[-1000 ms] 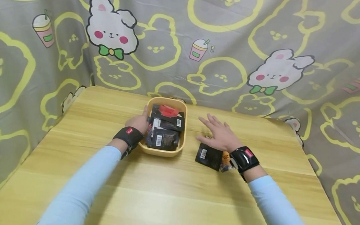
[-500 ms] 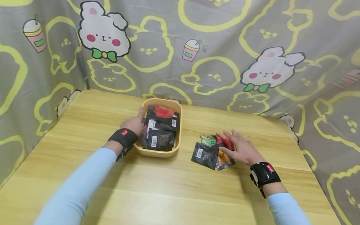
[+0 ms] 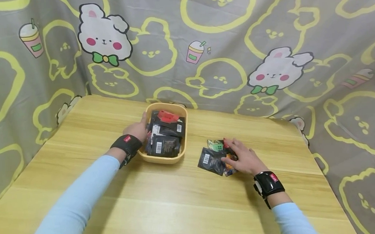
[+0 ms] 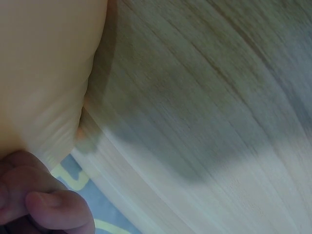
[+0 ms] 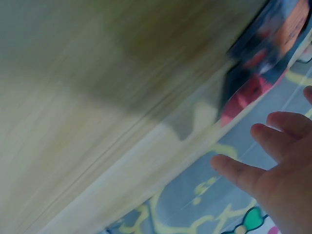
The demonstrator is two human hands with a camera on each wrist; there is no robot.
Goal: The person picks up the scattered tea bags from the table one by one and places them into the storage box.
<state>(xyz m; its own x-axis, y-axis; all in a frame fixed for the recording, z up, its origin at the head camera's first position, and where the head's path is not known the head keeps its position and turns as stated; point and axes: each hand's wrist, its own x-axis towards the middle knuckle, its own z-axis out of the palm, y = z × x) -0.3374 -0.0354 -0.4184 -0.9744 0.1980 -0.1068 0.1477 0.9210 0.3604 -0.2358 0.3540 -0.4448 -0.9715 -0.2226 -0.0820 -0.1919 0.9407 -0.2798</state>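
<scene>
A yellow plastic container [image 3: 166, 161] holds several sachets: black ones with barcodes [image 3: 164, 146] and a red one [image 3: 166, 117] on top. My left hand [image 3: 135, 131] grips its left side, index finger along the rim. In the left wrist view, curled fingers [image 4: 61, 207] lie at the container's wall; the thumb is hidden. Right of the container, my right hand [image 3: 245, 160] is spread low over a group of sachets: black [image 3: 211, 161], green [image 3: 215, 144], red [image 3: 225, 142] and orange [image 3: 230, 170]. Its fingers partly cover the red and orange ones.
The wooden table [image 3: 167, 204] reaches back to a grey curtain [image 3: 169, 32] printed with cartoon animals, which also hangs along both sides. The container stands near the table's back edge.
My right hand swung right off the sachets, uncovering the green, red and orange ones, then came slightly back over them. The left hand stays at the container. The head view shifted a little.
</scene>
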